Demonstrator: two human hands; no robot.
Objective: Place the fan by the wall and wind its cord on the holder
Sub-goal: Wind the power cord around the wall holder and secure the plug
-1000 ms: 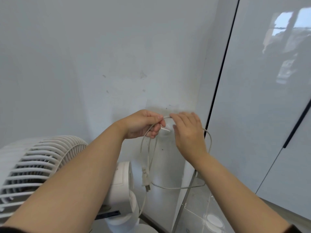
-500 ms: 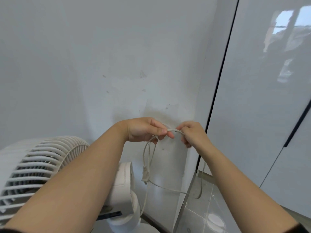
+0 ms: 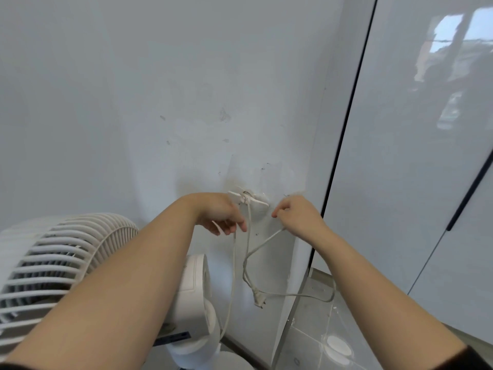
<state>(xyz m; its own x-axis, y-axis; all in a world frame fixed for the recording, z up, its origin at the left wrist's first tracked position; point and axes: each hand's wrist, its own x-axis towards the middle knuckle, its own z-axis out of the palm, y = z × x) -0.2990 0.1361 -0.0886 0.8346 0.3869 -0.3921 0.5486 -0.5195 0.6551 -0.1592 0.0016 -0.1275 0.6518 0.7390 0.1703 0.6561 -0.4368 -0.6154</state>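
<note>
A white fan (image 3: 66, 263) stands at the lower left against the wall, its grille facing left and its motor housing (image 3: 194, 287) toward the corner. A white cord holder (image 3: 249, 201) is fixed to the wall, with the white cord (image 3: 246, 252) looped over it. My left hand (image 3: 221, 214) is just left of the holder and pinches a strand of cord below it. My right hand (image 3: 298, 216) is to the right and grips another strand that runs down to the left. The plug (image 3: 258, 299) dangles below, and a loop trails toward the floor.
The white wall (image 3: 160, 102) meets a glossy white cabinet (image 3: 413, 156) with dark seams at the right. Grey floor tiles (image 3: 314, 340) show at the bottom right, with a round white reflection on them.
My hands have moved apart and lower. The cord now hangs over the holder, which was hidden behind my hands before. The plug has dropped and swung right.
</note>
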